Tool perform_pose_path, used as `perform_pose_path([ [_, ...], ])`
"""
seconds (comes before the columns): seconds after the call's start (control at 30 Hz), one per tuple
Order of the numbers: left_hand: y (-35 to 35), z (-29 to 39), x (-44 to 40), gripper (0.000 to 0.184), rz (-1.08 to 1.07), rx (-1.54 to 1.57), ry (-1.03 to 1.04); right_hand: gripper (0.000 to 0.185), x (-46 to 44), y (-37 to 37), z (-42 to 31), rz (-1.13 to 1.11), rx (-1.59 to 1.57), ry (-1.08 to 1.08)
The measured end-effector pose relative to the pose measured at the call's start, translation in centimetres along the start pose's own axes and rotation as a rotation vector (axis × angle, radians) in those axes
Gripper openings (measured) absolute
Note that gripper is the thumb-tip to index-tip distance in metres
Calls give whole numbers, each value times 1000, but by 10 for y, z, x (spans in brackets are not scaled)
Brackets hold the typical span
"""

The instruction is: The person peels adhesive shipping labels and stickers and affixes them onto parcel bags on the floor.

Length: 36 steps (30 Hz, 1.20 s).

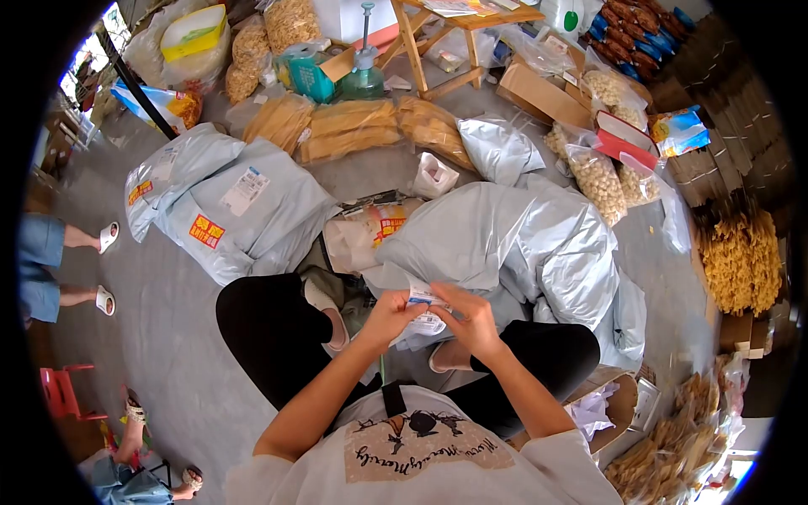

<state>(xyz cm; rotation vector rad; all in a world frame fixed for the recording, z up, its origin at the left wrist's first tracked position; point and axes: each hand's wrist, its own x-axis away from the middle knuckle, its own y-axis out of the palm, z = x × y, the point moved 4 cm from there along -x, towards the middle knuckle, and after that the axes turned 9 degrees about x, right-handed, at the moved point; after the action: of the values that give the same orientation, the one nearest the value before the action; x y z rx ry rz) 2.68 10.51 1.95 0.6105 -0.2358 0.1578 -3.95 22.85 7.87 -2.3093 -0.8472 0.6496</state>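
Between my knees, my left hand (394,318) and my right hand (468,316) both pinch a small white printed label (427,305) with a blue band. More printed white paper shows just below the fingers. Right beyond the hands lies a heap of grey plastic mailer bags (471,231). A clear bag with a red and yellow sticker (370,231) sits just left of that heap. Farther left are large stuffed grey parcels (252,202) with a white shipping label and an orange sticker.
Bags of yellow sticks (349,133) and a wooden stool (459,25) stand ahead. An open carton (619,404) is by my right knee; bags of round snacks (596,177) lie at the right. Two other people's legs (76,295) show at the left.
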Motion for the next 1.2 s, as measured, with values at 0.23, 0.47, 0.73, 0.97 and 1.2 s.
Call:
perform_pose_path([
  [0.23,-3,2,-4,9,-23,-184,-56,23,-1,-1,-1,59,56,-127],
  [0.47,10,6,-3,7,12,-266,-78,13,6,-3,0,141,225,-217],
  [0.73,-33,-8,-17,15,-78,-402,-127,17,-19,-18,47,-60,-404,508],
  [0.97,-58,-20,-12,14,-67,-279,-316,18,-79,-72,129,-300,-613,779],
  [1.2,-81,-41,-9,16,195,159,-418,19,-149,-117,208,-24,-270,791],
])
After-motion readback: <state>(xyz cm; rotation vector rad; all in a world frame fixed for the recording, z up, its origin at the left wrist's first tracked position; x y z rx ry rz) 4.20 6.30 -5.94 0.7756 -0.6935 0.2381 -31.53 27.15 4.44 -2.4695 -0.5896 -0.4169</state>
